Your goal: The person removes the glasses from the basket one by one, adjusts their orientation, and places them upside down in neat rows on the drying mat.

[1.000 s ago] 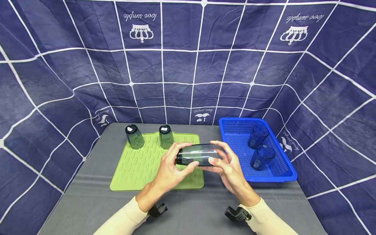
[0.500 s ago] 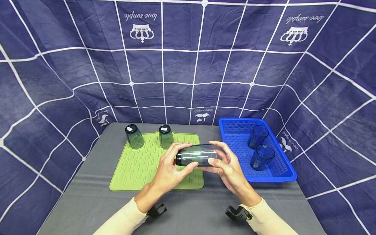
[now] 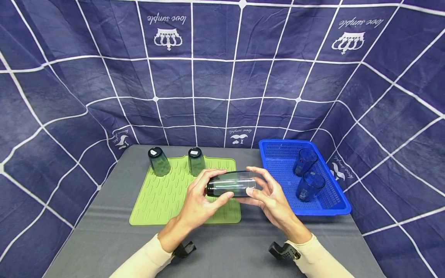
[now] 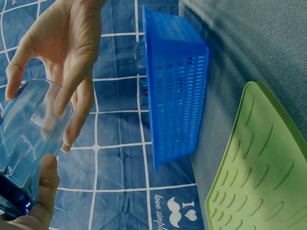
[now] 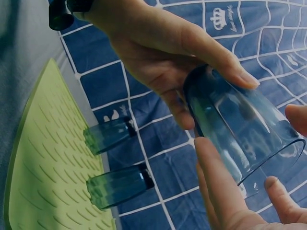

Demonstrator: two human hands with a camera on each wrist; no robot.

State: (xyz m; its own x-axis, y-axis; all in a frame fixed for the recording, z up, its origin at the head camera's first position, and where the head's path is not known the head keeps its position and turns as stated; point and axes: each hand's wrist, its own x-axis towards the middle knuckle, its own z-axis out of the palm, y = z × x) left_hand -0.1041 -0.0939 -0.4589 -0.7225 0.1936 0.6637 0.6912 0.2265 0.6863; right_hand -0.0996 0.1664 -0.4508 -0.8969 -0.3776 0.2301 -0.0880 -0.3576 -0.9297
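Glass [image 3: 231, 184] held sideways, up off the table [image 3: 107, 208], approx. over the mat's [image 3: 156, 208] R edge; L hand [image 3: 199, 201] grips the base end, R hand [image 3: 274, 201] pinches nr the rim. Prob. best: base snug in L fingers, R ones light, since smooth walls cd slip & rim might chip. Vs 1 s ago: v. little diff., maybe a touch further L, both grips same; upturned glasses [image 3: 197, 164] at mat's far edge & blue basket [image 3: 323, 212] unmoved.

Grey table [image 3: 250, 243] bears green mat [image 3: 167, 200] near far left corner, blue perforated basket [image 3: 320, 212] near far right corner.
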